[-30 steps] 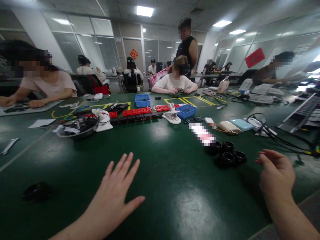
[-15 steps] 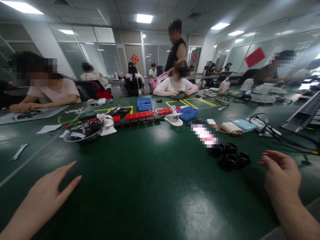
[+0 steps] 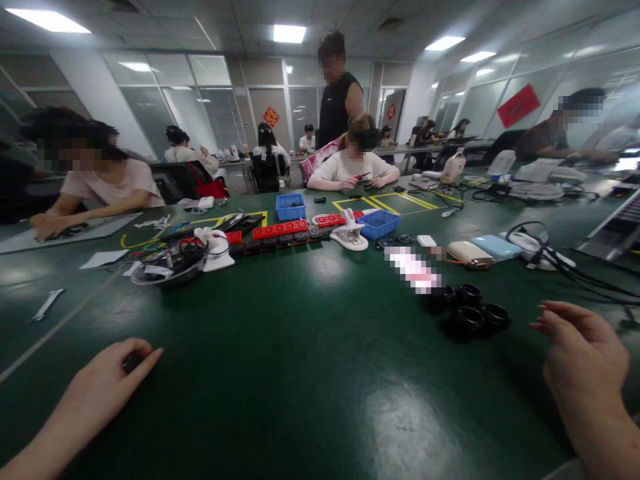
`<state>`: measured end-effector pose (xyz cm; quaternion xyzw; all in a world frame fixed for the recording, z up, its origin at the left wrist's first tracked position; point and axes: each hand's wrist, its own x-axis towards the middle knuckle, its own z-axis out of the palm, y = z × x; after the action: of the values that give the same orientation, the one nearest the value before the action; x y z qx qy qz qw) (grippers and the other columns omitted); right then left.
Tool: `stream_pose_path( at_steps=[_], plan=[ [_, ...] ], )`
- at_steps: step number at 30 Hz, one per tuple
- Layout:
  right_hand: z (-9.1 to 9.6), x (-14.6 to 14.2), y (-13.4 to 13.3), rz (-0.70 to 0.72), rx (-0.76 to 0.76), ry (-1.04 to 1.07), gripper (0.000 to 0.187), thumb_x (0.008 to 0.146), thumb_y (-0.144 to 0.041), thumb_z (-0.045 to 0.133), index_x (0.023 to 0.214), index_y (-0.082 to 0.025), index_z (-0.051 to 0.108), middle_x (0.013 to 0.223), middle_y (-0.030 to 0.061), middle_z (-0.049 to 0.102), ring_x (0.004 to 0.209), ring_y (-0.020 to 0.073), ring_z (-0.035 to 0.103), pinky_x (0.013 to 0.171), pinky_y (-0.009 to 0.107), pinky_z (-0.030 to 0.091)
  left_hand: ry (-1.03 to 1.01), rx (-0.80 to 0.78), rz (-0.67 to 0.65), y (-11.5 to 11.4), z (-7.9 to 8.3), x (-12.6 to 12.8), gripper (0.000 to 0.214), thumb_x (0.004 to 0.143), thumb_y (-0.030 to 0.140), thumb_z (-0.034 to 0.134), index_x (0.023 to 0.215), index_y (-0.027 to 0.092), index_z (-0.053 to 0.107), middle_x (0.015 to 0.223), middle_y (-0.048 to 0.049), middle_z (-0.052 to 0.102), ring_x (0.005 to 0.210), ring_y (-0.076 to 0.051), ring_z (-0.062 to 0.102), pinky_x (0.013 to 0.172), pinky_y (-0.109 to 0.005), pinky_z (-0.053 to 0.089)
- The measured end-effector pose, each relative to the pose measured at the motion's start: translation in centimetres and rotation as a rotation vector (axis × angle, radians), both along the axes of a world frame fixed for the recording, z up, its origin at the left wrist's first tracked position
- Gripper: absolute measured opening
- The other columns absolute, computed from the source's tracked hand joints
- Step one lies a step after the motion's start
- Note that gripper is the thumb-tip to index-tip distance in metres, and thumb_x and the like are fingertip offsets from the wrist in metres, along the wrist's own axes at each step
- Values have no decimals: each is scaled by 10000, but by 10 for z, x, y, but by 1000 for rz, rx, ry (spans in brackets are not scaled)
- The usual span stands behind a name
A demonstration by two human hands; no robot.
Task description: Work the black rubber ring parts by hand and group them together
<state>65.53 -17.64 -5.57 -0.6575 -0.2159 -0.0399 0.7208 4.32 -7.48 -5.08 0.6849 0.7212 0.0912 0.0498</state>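
My left hand (image 3: 110,380) is closed at the lower left, thumb and fingers curled round a small black object (image 3: 132,362). Its kind cannot be made out, since the fingers cover most of it. On the right, my right hand (image 3: 585,350) hovers over the table edge with loosely bent fingers. A small gap shows between thumb and fingers, and I see nothing in them. Nearest to it stand several black ring-shaped parts (image 3: 470,320), just to its left. A wrench (image 3: 47,305) lies beyond my left hand.
Across the green table (image 3: 280,320) run red and black socket strips (image 3: 280,230). Around them are a clear bowl of cables (image 3: 169,270), a white clip stand (image 3: 349,237), blue bins (image 3: 379,224), a blurred phone (image 3: 413,270) and a beige power bank (image 3: 470,255). Several people sit beyond.
My left hand has gone from spread fingers to a closed grip, and a black object now shows in it. My right hand has shifted slightly right. The standing person has moved left.
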Motion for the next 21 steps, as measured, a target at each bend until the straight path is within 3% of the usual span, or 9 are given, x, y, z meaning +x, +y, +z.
stream_pose_path(
  at_steps=[4,8,12,14,17,21],
  plan=[
    [-3,3,0,-4,44,-10,205,516,-270,638,699,-182,613,705,12,573,530,136,499,514,310,397,17,5,-168,13,18,57,255,829,395,388,775,197,538,799,-3,589,818,-265,596,710,-350,474],
    [-7,6,1,-16,72,-49,189,550,-255,624,717,-168,608,695,9,565,538,129,501,512,292,397,-33,35,-346,21,19,135,247,847,366,418,847,156,547,862,-73,579,811,-246,591,696,-340,478],
    [-3,2,-2,-24,78,-183,165,611,-253,585,751,-165,578,701,3,534,556,134,488,541,300,412,-94,59,-587,3,14,225,126,851,276,464,861,182,547,884,-46,563,839,-198,571,722,-288,460],
    [4,-12,-6,-1,69,-301,145,655,-252,566,776,-172,564,723,8,522,609,156,503,597,329,430,-112,55,-693,-14,16,257,66,820,219,503,852,190,553,848,-30,558,817,-186,567,712,-276,451],
    [17,-53,-12,209,17,-523,95,712,-245,551,790,-196,574,782,29,540,726,197,535,690,368,449,-122,32,-793,-36,22,279,99,768,165,522,856,192,559,834,-29,554,784,-189,562,674,-277,446],
    [31,-134,-11,734,-91,-801,142,729,-191,540,830,-253,619,812,25,599,758,195,582,670,323,507,-119,3,-819,-51,28,272,212,706,156,534,916,176,545,851,-50,555,788,-228,559,685,-335,453]
  ],
)
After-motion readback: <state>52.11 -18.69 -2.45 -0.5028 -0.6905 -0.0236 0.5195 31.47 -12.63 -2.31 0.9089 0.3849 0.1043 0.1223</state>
